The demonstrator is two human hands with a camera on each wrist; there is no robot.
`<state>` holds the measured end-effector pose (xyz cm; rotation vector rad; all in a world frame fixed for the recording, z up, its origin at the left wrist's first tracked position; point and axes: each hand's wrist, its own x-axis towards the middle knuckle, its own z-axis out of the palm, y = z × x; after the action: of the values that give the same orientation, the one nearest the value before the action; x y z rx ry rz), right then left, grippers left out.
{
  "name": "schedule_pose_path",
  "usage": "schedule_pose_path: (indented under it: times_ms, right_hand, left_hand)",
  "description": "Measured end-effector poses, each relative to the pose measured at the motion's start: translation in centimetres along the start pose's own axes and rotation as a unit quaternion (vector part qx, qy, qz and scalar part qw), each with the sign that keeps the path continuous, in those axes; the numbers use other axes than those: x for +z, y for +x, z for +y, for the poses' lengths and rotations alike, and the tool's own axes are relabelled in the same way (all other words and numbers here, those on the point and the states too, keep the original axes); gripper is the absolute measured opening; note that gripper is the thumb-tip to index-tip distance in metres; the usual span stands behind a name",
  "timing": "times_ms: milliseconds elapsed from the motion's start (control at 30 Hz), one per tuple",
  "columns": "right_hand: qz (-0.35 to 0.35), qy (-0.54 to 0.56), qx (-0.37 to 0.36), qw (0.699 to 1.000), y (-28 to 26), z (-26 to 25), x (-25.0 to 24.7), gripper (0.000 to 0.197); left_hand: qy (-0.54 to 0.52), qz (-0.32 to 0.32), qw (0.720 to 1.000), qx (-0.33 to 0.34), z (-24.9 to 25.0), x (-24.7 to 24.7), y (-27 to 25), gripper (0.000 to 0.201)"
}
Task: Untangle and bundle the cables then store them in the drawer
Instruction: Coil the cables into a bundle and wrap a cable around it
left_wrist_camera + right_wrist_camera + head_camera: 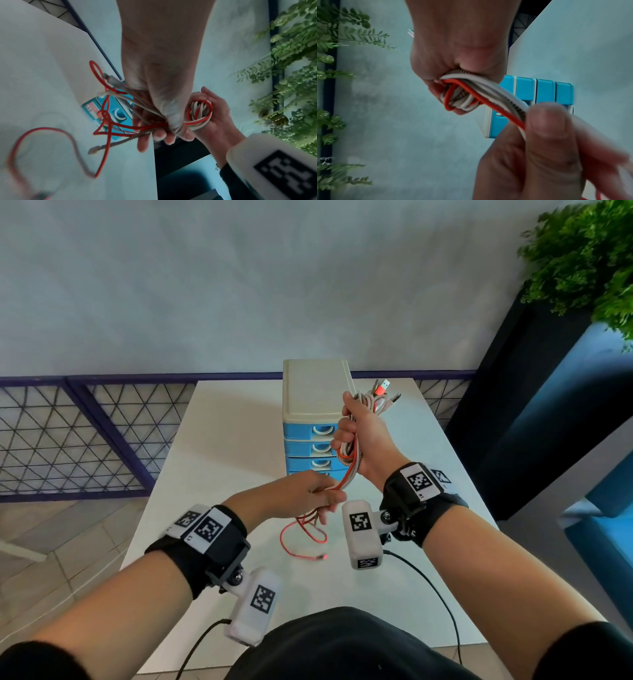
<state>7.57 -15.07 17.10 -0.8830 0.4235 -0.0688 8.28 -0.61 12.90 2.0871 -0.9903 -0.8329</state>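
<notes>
1. A white desk (212, 460) carries a small drawer unit (313, 392), cream on top with blue drawer fronts, all pushed in.
2. Behind the drawer unit runs a purple-framed mesh railing (85, 433) under a pale grey wall (239, 285).
3. Right of the drawer unit stands a dark planter with a leafy green plant (582, 258).
4. In front of the drawer unit, the right hand (359, 436) is fisted around looped red and white cables (347, 470).
5. Nearer the person than the drawer unit, the left hand (301, 494) pinches the cables' trailing strands; one red tail rests on the desk.
</notes>
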Motion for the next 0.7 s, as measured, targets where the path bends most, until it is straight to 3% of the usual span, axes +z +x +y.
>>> schedule_pose_path:
  times_ms: [200,333,533,600,700]
  right_hand:
    - [0.040,-0.053,-0.049,0.997,0.6,-0.4,-0.7,0.030]
    - [0.070,-0.077,-0.065,0.992,1.0,-0.4,-1.5,0.032]
    - [0.082,-0.065,-0.073,0.992,0.8,-1.8,-2.7,0.029]
    - [0.074,-0.094,-0.068,0.990,0.9,-1.7,-3.0,0.029]
    - [0.020,-0.252,-0.059,0.966,0.8,-1.6,-3.1,0.025]
  left_hand:
    - [0.063,-0.094,0.992,-0.063,-0.7,-1.5,-0.4,0.034]
    - [0.067,-0.138,0.986,-0.066,-0.8,-2.2,-0.5,0.026]
    - [-0.044,-0.051,0.997,-0.044,-2.7,-3.1,-1.9,0.027]
    - [-0.006,-0.006,0.999,-0.039,-2.7,-3.4,-1.8,0.025]
    - [0.079,0.035,0.996,-0.026,-2.1,-3.6,-1.2,0.016]
